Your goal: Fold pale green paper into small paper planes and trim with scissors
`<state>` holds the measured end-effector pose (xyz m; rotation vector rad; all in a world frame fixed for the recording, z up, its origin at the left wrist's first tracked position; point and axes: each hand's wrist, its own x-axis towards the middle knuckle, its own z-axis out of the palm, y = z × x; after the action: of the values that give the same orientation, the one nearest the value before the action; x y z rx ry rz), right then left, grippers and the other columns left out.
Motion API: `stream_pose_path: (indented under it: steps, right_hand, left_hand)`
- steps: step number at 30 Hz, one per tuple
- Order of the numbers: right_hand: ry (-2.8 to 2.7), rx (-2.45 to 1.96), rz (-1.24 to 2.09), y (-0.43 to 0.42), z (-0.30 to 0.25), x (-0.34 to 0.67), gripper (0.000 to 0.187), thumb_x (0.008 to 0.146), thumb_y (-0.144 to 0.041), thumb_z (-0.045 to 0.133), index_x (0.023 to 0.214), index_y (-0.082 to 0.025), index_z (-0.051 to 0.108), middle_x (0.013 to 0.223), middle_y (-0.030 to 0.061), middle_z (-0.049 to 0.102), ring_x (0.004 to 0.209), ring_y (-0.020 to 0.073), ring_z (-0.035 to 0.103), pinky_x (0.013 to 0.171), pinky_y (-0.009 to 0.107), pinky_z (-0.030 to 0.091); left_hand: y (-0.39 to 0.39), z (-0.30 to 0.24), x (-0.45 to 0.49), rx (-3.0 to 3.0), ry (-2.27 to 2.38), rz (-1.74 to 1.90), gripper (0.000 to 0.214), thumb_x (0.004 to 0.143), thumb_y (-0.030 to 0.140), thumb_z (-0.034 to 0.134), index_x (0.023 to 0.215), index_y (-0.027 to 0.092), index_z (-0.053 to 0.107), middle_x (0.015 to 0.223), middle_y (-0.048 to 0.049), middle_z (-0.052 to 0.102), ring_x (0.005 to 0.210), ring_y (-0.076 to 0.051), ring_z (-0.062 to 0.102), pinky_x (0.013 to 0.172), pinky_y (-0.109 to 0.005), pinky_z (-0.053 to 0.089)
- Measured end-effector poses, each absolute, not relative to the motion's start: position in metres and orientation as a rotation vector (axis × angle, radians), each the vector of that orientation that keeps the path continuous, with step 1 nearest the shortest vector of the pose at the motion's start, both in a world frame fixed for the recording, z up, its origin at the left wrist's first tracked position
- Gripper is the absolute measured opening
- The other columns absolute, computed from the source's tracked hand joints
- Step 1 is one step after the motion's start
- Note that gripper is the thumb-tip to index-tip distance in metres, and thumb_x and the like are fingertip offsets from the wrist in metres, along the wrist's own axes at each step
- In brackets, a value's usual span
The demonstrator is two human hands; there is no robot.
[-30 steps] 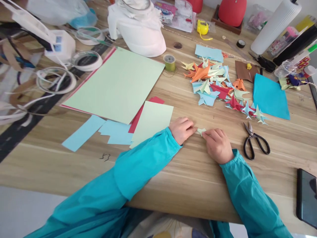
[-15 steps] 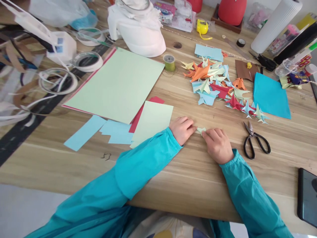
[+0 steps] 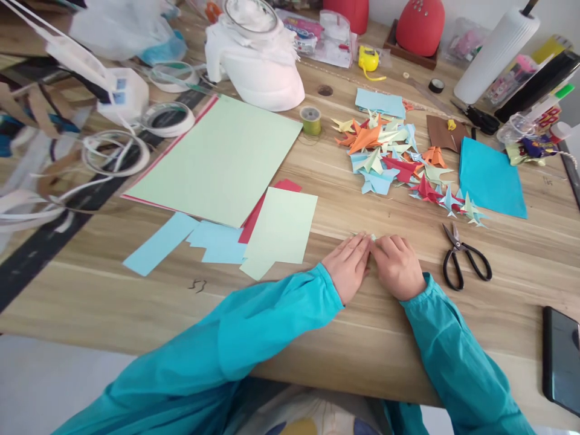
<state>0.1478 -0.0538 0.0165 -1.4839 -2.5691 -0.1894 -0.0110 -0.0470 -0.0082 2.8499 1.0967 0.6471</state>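
Paper fold point(image 3: 373, 237), small, pale green, on the worktop point(image 3: 317, 338) between both hands, mostly hidden. Right hand point(image 3: 397, 266): fingers narrow, pinching its edge. Left hand point(image 3: 348, 266): fingers flat, close together at the paper; cannot tell whether they grip. Risk, as judged: skewed crease if the piece slips under uneven pressure; tear if the hands pull apart. Containers: wooden tray point(image 3: 411, 57) bears a red domed object point(image 3: 419, 27); clear bag point(image 3: 454, 51) holds something pink point(image 3: 466, 44); whitish plastic bag point(image 3: 113, 30), far left, contents unclear.
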Motion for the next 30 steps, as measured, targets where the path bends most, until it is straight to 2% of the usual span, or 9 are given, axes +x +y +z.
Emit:
stream_pose_path:
  steps: [5,12,23,30]
  right_hand:
    - [-2.550,-1.471,-0.169,-0.053,0.016,0.148,0.020,0.087,-0.015,0.042,0.088,-0.016,0.062,0.082,0.0075,0.057,0.076,0.0187,0.042,0.068,0.032,0.032]
    - [-2.548,-1.465,-0.160,-0.053,0.015,0.149,0.021,0.087,-0.017,0.043,0.093,-0.015,0.062,0.084,0.0081,0.057,0.077,0.0191,0.044,0.068,0.032,0.034]
    - [-2.553,-1.462,-0.139,-0.054,0.013,0.151,0.023,0.086,-0.016,0.044,0.100,-0.015,0.062,0.087,0.0090,0.058,0.080,0.0200,0.045,0.069,0.033,0.036]
    - [-2.530,-1.457,-0.141,-0.054,0.010,0.151,0.023,0.085,-0.017,0.047,0.102,-0.017,0.062,0.087,0.0087,0.057,0.081,0.0203,0.044,0.070,0.033,0.035]
  left_hand:
    - [-0.058,-0.013,-0.010,2.839,1.117,0.493,0.047,0.087,0.026,0.037,0.124,-0.001,0.044,0.134,-0.0194,0.041,0.127,-0.030,0.034,0.104,-0.041,0.034]
    - [-0.058,-0.015,-0.010,2.769,1.144,0.359,0.068,0.082,0.044,0.043,0.129,-0.004,0.035,0.139,-0.0236,0.031,0.133,-0.032,0.019,0.107,-0.045,0.024]
    - [-0.057,-0.008,-0.012,2.763,1.168,0.274,0.071,0.083,0.050,0.039,0.129,-0.004,0.036,0.139,-0.0231,0.031,0.132,-0.032,0.024,0.108,-0.043,0.022]
    - [-0.057,0.001,-0.016,2.663,1.384,0.296,0.080,0.076,0.060,0.042,0.129,0.000,0.040,0.139,-0.0272,0.028,0.131,-0.038,0.022,0.104,-0.051,0.025]
